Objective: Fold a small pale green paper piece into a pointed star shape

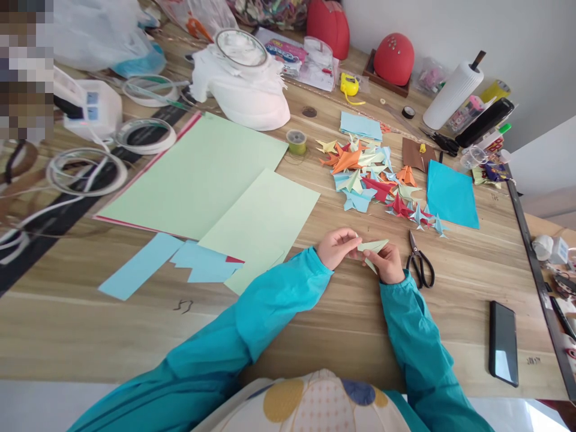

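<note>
Both my hands meet over the wooden table around one small piece of folded pale green paper point(372, 245). My left hand point(338, 247) pinches its left end between thumb and fingers. On the other side, my right hand point(386, 261) grips the paper, with a pointed flap sticking out below the thumb. Part of the fold is hidden by the fingers. Just right of my right hand lies a pair of black-handled scissors point(420, 262). Beyond the hands is a heap of folded paper figures point(360, 165) in orange, red, blue and pale green.
Large pale green sheets point(265, 225) lie to the left, with blue paper pieces point(139, 264) before them. A bright blue sheet point(452, 193) and a phone point(503, 343) are on the right. Farther back stand a thread spool point(296, 143), a tape measure point(349, 85) and a white cloth-covered form point(243, 84).
</note>
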Demonstrator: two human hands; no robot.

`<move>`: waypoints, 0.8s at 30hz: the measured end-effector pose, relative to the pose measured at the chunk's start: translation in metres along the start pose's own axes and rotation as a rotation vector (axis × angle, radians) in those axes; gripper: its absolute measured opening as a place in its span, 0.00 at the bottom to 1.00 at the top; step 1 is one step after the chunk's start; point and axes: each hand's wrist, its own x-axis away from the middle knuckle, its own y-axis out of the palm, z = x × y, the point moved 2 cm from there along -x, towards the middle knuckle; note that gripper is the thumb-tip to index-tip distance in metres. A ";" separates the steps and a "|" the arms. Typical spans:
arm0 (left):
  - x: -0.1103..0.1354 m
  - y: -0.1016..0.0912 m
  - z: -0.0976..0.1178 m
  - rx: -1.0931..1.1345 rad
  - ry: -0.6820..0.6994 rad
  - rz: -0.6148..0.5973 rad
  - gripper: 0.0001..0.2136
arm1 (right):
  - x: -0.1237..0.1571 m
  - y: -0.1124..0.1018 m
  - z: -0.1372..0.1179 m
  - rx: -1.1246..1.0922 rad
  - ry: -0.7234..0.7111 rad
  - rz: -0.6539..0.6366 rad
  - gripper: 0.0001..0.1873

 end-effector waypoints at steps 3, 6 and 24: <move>0.000 -0.003 0.002 -0.036 0.046 0.051 0.11 | 0.000 -0.001 0.000 0.014 -0.001 0.012 0.10; 0.000 -0.006 0.002 -0.038 0.061 0.024 0.11 | 0.001 -0.001 0.000 0.013 0.003 -0.002 0.09; 0.001 0.000 -0.001 -0.090 -0.019 -0.146 0.15 | 0.000 -0.005 0.007 -0.108 -0.002 0.073 0.13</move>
